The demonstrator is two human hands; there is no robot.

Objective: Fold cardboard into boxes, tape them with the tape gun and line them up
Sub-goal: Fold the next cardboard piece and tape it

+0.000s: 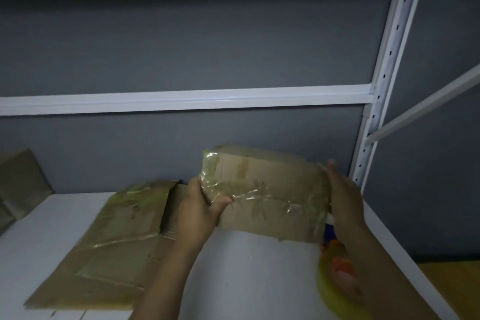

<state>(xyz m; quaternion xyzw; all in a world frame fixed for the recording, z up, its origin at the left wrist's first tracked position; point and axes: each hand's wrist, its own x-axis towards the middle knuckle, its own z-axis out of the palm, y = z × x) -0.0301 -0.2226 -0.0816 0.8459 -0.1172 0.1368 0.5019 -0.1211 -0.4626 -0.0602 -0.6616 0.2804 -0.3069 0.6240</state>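
While 2 bare forearms reach up from the bottom edge, 1 yellow and orange object (335, 275) lies on the white table (246, 280) just under the right forearm, too blurred to name. Left of the arms, flattened cardboard (104, 241) lies flat on the table with glossy tape across it; a 2nd layer shows under its right edge. Above the table, between the 2 hands, is 1 cardboard box (270, 197), its seam and left end covered in clear tape; it is closed, so its contents cannot be seen. The left hand (200, 205) grips its left end, thumb curled over the near face. The right hand (342, 195) presses flat against the right end, fingers straight and together. At the far left edge sits a dim cardboard pile (18, 184), its count unclear. Behind stand 1 white shelf rail (181, 99), 1 perforated upright (384, 86) and a grey wall (181, 34).
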